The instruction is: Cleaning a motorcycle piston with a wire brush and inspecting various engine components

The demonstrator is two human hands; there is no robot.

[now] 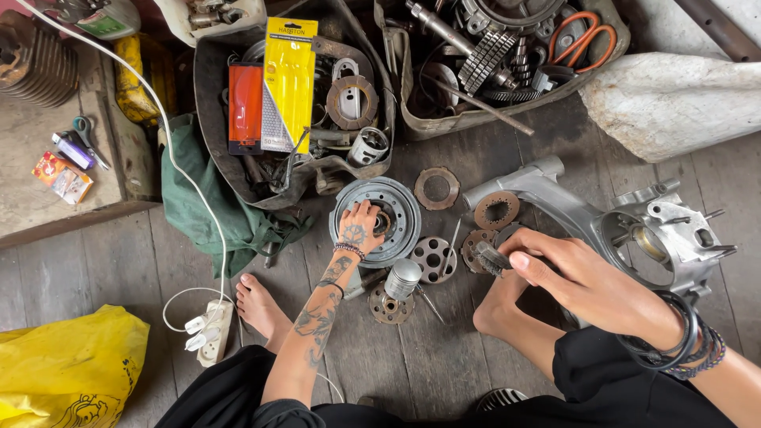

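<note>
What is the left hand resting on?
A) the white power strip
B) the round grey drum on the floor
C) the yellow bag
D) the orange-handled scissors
B: the left hand lies on the round grey drum, fingers at its hub, while the right hand holds a small brush apart from it.
</note>
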